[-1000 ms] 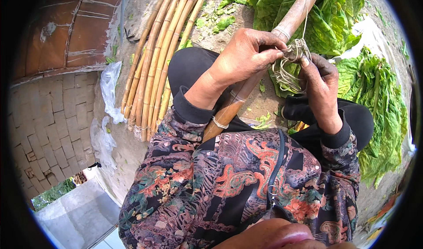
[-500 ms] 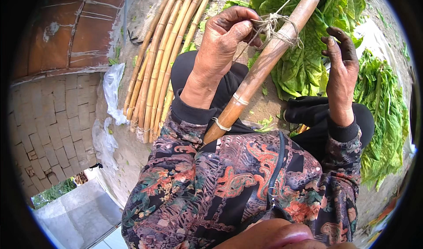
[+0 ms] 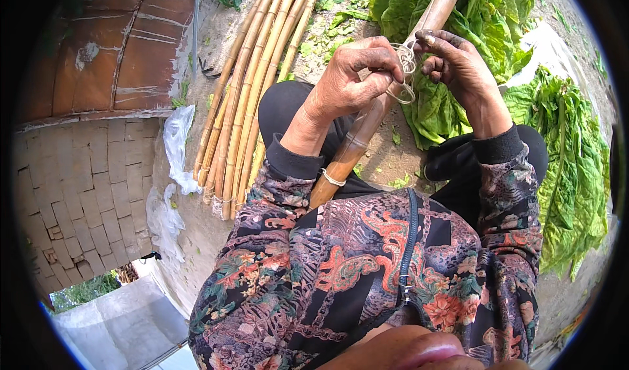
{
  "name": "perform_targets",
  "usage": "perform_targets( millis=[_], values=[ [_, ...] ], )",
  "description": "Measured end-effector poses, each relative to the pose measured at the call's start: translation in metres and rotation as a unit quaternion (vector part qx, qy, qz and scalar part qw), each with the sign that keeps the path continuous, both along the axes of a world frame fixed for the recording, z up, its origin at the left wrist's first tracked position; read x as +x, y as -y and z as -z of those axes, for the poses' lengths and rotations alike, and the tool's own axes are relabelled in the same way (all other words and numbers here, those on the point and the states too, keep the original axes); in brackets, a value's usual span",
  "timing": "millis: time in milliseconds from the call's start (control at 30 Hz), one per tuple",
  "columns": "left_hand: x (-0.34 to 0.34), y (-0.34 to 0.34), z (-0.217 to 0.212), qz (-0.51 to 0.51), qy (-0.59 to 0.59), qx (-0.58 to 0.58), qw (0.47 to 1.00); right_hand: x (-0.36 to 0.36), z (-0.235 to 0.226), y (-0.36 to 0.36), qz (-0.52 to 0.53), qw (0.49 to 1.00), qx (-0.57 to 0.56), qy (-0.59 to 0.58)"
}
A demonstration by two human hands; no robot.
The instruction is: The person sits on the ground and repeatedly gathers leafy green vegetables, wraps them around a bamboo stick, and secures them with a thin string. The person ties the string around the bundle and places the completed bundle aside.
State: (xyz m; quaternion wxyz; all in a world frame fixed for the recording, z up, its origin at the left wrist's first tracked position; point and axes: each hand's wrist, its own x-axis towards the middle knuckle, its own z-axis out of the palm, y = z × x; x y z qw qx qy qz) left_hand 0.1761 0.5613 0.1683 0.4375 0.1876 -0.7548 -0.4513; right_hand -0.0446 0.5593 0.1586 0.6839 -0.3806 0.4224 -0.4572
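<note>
A bamboo pole [image 3: 354, 146] slants from my lap up toward the top right, with a cord band near its lower end. My left hand [image 3: 357, 75] is closed in a pinch on a tangle of pale string [image 3: 406, 62] that lies in loose loops over the pole. Just right of it, my right hand [image 3: 462, 69] has thumb and forefinger together on a strand of the same string; the fingertips are dark with dirt. Large green leaves [image 3: 426, 111] hang along the pole's far right side, partly behind my right hand.
Several bamboo poles [image 3: 252, 95] lie side by side on the ground to the left. A heap of green leaves [image 3: 567, 167] rests at the right by white sheeting [image 3: 550, 52]. Crumpled clear plastic [image 3: 177, 144], a brick surface [image 3: 85, 180] and rusty metal panels [image 3: 85, 55] are farther left.
My right hand has come in from the right, from spread fingers to a pinch on the string. My left hand has shifted slightly right and down, and loose loops now show between the hands.
</note>
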Motion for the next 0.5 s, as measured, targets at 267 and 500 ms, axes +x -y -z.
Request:
perform_targets(
  millis=[267, 500],
  values=[
    [0.007, 0.003, -0.001, 0.0, -0.013, 0.03, 0.999, 0.003, 0.006, -0.004, -0.018, 0.996, 0.019, 0.083],
    [0.008, 0.015, 0.014, -0.258, 0.042, -0.022, 0.965, 0.012, -0.001, -0.007, 0.016, 0.989, -0.147, -0.021]
  ],
)
